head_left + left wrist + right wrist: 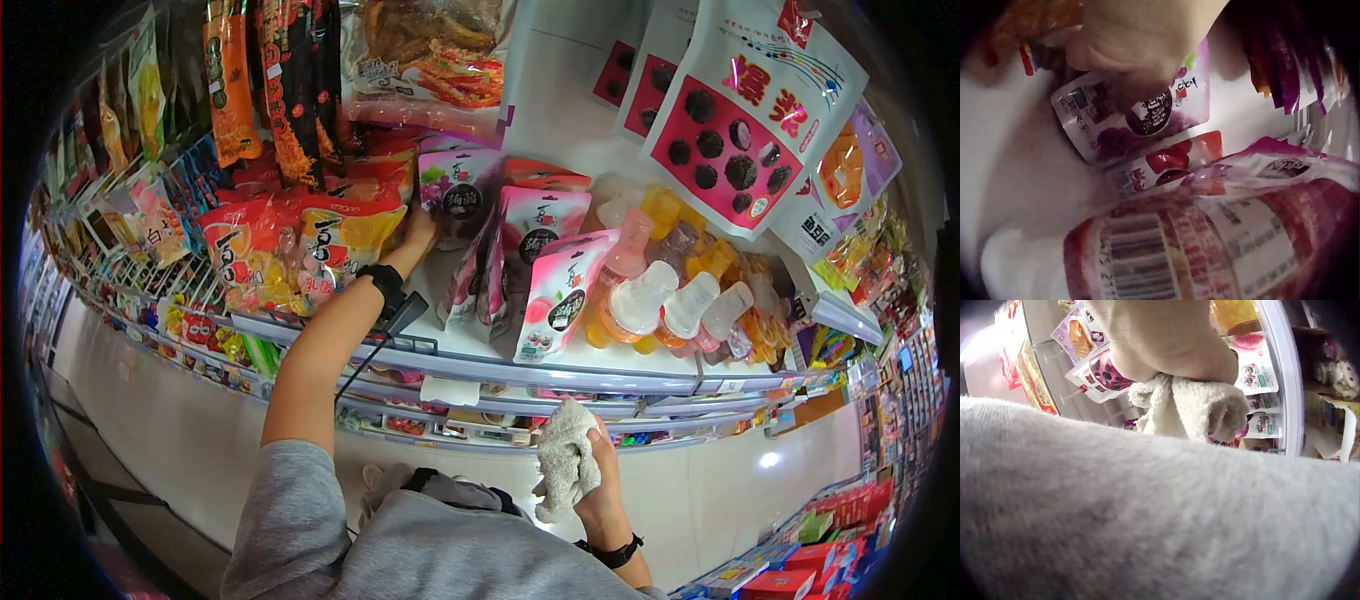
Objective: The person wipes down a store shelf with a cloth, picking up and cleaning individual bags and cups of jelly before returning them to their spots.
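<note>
My left hand (pixel 424 232) reaches in among the bags on the shelf and grips the edge of a purple-and-white grape jelly pouch (pixel 460 198). In the left wrist view the hand (pixel 1141 37) covers part of that pouch (pixel 1107 119), and some fingers are hidden. A red-printed pouch (pixel 1179 159) lies close beside it. My right hand (pixel 600 480) holds a crumpled whitish cloth (pixel 568 455) in front of the shelf's edge. The cloth (pixel 1191 409) bunches below the hand in the right wrist view.
Red and orange candy bags (pixel 340 240) stand left of my left arm. Pink jelly pouches (pixel 565 290) and clear jelly cups (pixel 640 300) fill the right. Large snack bags (pixel 745 130) hang above. A raised rail (pixel 520 372) runs along the shelf front.
</note>
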